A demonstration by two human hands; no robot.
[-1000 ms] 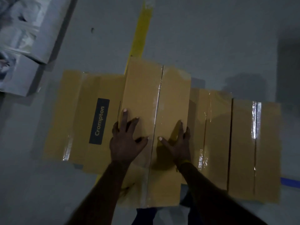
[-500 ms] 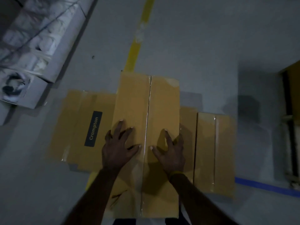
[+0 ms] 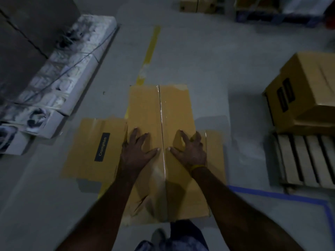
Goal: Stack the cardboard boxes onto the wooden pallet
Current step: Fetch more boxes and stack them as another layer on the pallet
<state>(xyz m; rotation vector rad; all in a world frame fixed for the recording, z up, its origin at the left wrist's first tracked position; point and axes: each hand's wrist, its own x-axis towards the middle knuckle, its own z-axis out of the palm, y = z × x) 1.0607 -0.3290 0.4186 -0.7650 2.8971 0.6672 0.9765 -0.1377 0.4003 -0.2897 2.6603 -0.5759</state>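
A long taped cardboard box [image 3: 145, 109] lies lengthwise in front of me, higher than the boxes around it. My left hand [image 3: 136, 153] rests flat on its top left of the tape seam, fingers spread. My right hand [image 3: 190, 151] rests on the top right of the seam, fingers arched near the box's right edge. A box labelled Crompton [image 3: 90, 151] sits on the floor to its left. Another floor box [image 3: 215, 151] peeks out on the right. The wooden pallet [image 3: 308, 160] is at the right, with stacked cardboard boxes [image 3: 308, 91] on its far part.
Strapped white packs [image 3: 63, 78] line the left side beside a dark stack. A yellow floor line [image 3: 152, 49] runs ahead and blue tape [image 3: 272, 194] marks the floor before the pallet. More boxes [image 3: 195, 4] stand far back. Grey floor lies between me and the pallet.
The view has pulled back and swung right, bringing the pallet and its stacked boxes into sight. The floor boxes on the right have mostly dropped from view. Both hands stay on the box top.
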